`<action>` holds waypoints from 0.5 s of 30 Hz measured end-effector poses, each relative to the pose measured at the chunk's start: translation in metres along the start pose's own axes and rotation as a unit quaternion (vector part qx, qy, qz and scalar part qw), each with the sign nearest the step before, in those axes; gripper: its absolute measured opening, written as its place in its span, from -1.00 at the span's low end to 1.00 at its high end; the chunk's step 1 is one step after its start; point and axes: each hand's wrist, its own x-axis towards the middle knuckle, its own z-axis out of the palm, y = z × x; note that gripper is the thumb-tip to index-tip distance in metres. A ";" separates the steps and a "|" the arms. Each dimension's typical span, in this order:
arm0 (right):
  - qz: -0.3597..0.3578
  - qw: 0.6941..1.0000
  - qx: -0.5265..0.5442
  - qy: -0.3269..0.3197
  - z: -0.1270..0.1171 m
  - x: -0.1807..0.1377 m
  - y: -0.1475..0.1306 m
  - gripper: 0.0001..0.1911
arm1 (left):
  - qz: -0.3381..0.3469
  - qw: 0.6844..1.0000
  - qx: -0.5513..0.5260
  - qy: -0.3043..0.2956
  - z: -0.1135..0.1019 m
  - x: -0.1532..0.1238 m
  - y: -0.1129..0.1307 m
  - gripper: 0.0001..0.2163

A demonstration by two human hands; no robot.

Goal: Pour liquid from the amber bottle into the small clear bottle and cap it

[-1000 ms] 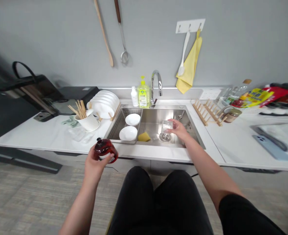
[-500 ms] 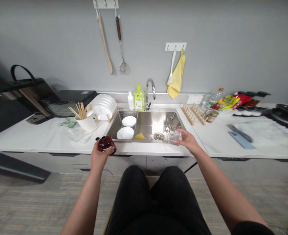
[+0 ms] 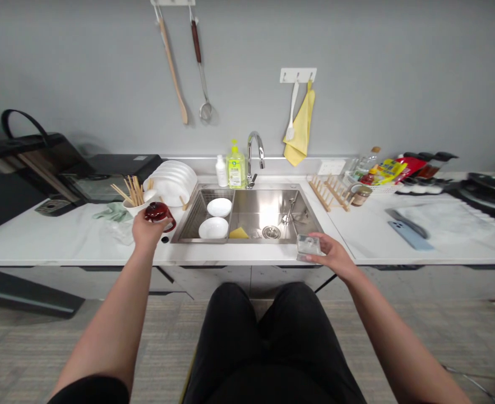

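Since the prev. frame, L hand [image 3: 147, 231] shifts left and away from the body, carrying the dark red bottle [image 3: 160, 213] from in front of the sink [image 3: 255, 210] to a pos. over the countertop [image 3: 272, 253], left of the sink. R hand [image 3: 335, 258] shifts slightly toward the body, w/ the clear container [image 3: 308, 246] now at the front edge of the countertop, near the sink's front R corner.

L hand: fingers closed around the bottle. Base contact w/ countertop: cannot tell. A small black round item [image 3: 165, 239] sits just below the bottle in view; behind the bottle stands a white chopstick holder [image 3: 131, 209] w/ wooden chopsticks [image 3: 135, 191]. White plates [image 3: 172, 182] stand in a row nearby, beyond the bottle.

R hand: fingers hold the container by its R side; thumb vs. finger detail partly unclear.

Sink, L compartment: 2 white bowls, rear bowl [image 3: 219, 207] & front bowl [image 3: 213, 228]. Sink, R compartment: yellow sponge [image 3: 239, 233] at front L, drain [image 3: 271, 232] near center front.

Rear of sink, L to R: white bottle [image 3: 221, 173], green pump bottle [image 3: 236, 168], chrome faucet [image 3: 249, 160]. R of sink: wooden rack [image 3: 330, 193]; farther R, blue phone [image 3: 410, 234] on countertop.
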 end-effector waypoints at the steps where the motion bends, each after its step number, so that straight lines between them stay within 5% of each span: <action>1: 0.000 1.000 0.000 0.000 0.002 0.000 -0.001 -0.15 | -0.008 1.000 0.003 0.008 0.005 0.005 -0.002 -0.25; 15: -0.023 0.999 0.001 -0.029 0.034 0.009 0.000 -0.17 | -0.055 0.998 0.035 0.017 0.028 0.014 -0.024 -0.25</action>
